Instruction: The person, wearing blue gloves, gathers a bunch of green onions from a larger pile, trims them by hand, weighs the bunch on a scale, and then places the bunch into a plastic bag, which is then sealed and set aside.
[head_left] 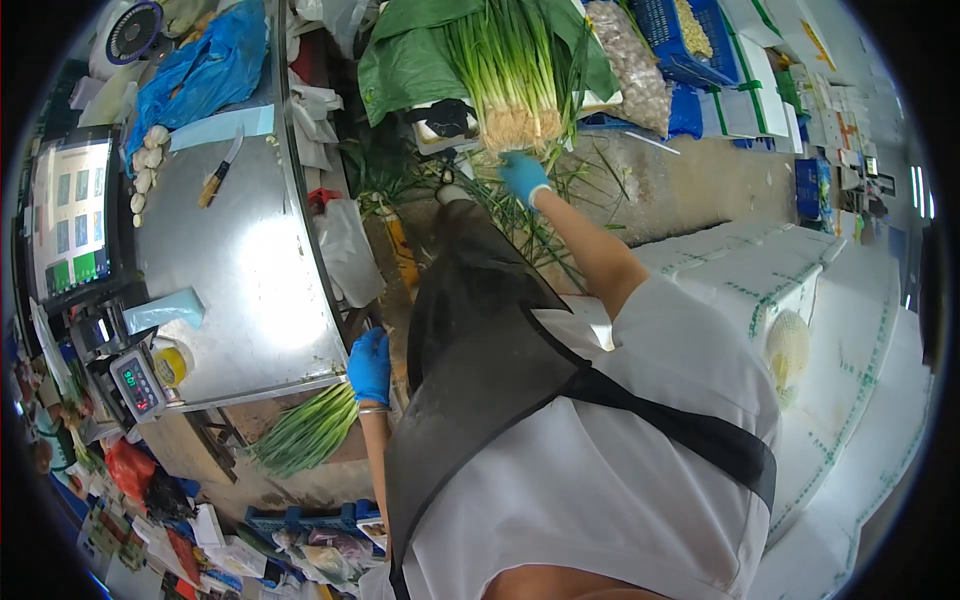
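Note:
A large heap of spring onions (505,70) lies on green plastic sheeting (400,70) ahead of me, roots toward me. My right hand (523,179), in a blue glove, is just below the pale roots, its fingers reaching toward them; I cannot tell whether they touch. Also blue-gloved, my left hand (369,366) is low beside the corner of the metal table. Its fingers are closed round one end of a bunch of spring onions (308,432), whose green leaves hang away to the left. The gripped end is hidden by the glove.
At left, the metal table (190,255) holds a knife (222,172), garlic bulbs (148,165), a tape roll (170,366), a scale display (137,384) and a screen (72,215). Loose leaves litter the floor (690,185). White foam boxes (740,265) stand at right, a blue crate (690,45) beyond.

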